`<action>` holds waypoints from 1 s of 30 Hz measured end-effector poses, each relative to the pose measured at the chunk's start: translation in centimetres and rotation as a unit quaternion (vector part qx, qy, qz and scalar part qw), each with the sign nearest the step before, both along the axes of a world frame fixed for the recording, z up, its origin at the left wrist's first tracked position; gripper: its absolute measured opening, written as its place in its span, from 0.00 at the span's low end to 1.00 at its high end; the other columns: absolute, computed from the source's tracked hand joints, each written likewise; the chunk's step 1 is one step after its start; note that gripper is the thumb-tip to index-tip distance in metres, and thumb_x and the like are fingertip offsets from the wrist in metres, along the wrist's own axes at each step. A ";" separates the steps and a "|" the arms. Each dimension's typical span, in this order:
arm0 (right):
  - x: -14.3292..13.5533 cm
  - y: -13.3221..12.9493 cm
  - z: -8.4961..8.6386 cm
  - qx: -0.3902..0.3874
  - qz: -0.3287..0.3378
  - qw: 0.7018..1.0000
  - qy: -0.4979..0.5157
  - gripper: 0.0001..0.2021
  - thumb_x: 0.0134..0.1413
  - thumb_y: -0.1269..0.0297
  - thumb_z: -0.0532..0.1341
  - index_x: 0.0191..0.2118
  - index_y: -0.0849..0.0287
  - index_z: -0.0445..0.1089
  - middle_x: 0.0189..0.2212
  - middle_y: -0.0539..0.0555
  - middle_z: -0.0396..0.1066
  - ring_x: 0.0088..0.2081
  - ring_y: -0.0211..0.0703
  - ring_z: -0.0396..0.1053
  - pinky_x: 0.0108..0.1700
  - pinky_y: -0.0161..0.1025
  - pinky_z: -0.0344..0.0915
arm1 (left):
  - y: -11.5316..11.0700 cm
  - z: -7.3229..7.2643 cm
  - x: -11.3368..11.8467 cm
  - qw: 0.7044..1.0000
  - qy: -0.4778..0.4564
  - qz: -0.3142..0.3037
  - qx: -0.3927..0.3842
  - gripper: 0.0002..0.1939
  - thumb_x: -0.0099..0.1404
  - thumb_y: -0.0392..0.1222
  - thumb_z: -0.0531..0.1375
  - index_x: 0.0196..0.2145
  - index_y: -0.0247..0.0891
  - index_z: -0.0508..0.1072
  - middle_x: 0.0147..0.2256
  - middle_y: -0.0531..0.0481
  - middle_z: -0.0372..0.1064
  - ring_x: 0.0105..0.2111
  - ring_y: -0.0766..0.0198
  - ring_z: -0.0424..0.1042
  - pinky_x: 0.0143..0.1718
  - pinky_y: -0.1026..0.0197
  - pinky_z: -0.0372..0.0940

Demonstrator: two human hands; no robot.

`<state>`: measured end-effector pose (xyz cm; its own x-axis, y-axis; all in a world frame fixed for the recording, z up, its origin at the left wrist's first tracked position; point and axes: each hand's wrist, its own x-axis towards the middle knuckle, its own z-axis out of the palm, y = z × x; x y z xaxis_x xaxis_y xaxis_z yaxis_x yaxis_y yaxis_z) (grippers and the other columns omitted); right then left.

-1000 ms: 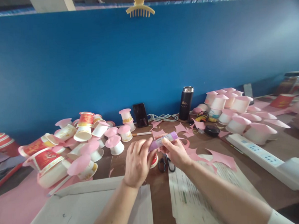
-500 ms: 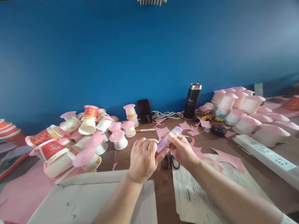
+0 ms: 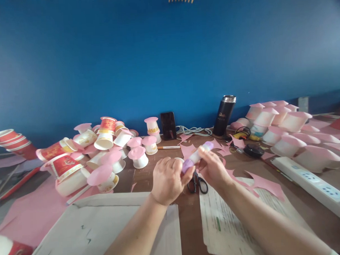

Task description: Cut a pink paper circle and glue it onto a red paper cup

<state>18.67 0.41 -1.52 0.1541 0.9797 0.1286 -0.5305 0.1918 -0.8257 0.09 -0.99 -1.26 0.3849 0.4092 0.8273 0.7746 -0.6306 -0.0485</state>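
Observation:
Both of my hands are on a glue stick (image 3: 197,155), a whitish tube with purple ends, held at a slant above the table. My left hand (image 3: 166,179) is closed round its purple lower end (image 3: 188,165), which looks like the cap. A pale rim shows beside the left fingers; I cannot make out what it belongs to. Thumb and fingers of my right hand (image 3: 214,168) pinch the tube near its upper end. Black-handled scissors (image 3: 198,184) lie just below the hands, partly covered. Pink paper scraps (image 3: 188,151) lie behind the glue stick.
Paper cups with pink paper tops are piled at left (image 3: 137,157) and right (image 3: 289,144). Behind stand a phone (image 3: 168,126) and a black flask (image 3: 224,116). A power strip (image 3: 314,180) lies at right, printed sheets (image 3: 223,222) and a white board (image 3: 106,226) in front.
Its whitish middle now shows between the glue stick's purple ends, and my hands are slightly farther apart on it. The whole view has shifted a little.

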 end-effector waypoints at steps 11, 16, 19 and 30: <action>0.6 1.2 -2.2 -0.039 -0.005 0.998 0.049 0.16 0.43 0.55 0.70 0.36 0.59 0.73 0.25 0.48 0.69 0.24 0.32 0.64 0.25 0.29 0.69 | 3.5 -2.5 -3.0 0.947 -0.039 0.206 -0.244 0.14 0.68 0.49 0.49 0.38 0.37 0.68 0.32 0.43 0.73 0.33 0.55 0.73 0.28 0.60 0.58; 0.3 0.8 -2.9 -0.040 0.014 0.999 0.031 0.14 0.43 0.55 0.70 0.33 0.57 0.72 0.26 0.48 0.71 0.24 0.33 0.67 0.25 0.31 0.69 | 3.8 -3.4 -2.9 0.911 0.019 0.201 -0.359 0.15 0.68 0.47 0.47 0.39 0.36 0.68 0.36 0.39 0.73 0.37 0.51 0.73 0.32 0.57 0.61; 0.2 0.8 -3.0 -0.043 0.039 0.998 0.013 0.15 0.43 0.54 0.70 0.32 0.59 0.72 0.23 0.48 0.70 0.23 0.34 0.67 0.25 0.31 0.68 | 4.2 -3.9 -3.0 0.904 0.032 0.191 -0.382 0.15 0.68 0.44 0.46 0.42 0.35 0.68 0.37 0.37 0.73 0.40 0.50 0.73 0.36 0.56 0.62; 0.0 0.5 -2.8 -0.043 0.043 0.998 -0.007 0.13 0.45 0.57 0.69 0.33 0.60 0.73 0.25 0.50 0.71 0.25 0.35 0.68 0.28 0.32 0.70 | 4.0 -2.7 -3.1 0.931 -0.191 0.087 -0.299 0.25 0.68 0.53 0.48 0.56 0.34 0.59 0.35 0.43 0.72 0.36 0.56 0.72 0.37 0.57 0.64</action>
<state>18.70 0.95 -4.34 0.0670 0.9967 0.0448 -0.5296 0.0736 -0.8450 -3.03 3.00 -4.00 -0.0059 0.8689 0.4949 0.7568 -0.3196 0.5702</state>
